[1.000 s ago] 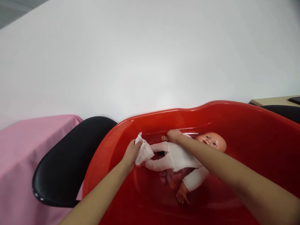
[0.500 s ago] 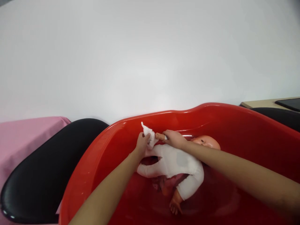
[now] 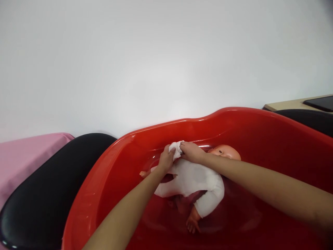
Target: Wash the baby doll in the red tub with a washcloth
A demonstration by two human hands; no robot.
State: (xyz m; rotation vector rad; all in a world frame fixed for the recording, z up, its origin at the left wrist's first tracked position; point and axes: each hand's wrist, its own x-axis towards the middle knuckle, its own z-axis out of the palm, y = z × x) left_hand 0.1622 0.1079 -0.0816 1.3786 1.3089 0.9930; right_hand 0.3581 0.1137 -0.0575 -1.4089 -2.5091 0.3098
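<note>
A baby doll in a white suit lies in a glossy red tub, its head toward the right and a bare hand low in the basin. My left hand is closed on a small white cloth pressed against the doll's upper arm near the tub's far wall. My right hand is closed over that same arm, touching the cloth from the right. The doll's arm under the two hands is hidden.
A black padded seat lies to the left of the tub, with pink fabric beyond it. A white wall fills the upper view. At the far right a tan tabletop carries a dark flat object.
My left hand has brought the cloth from the doll's leg up to the arm that my right hand holds, and now covers the doll's small hand. The view shifted slightly.
</note>
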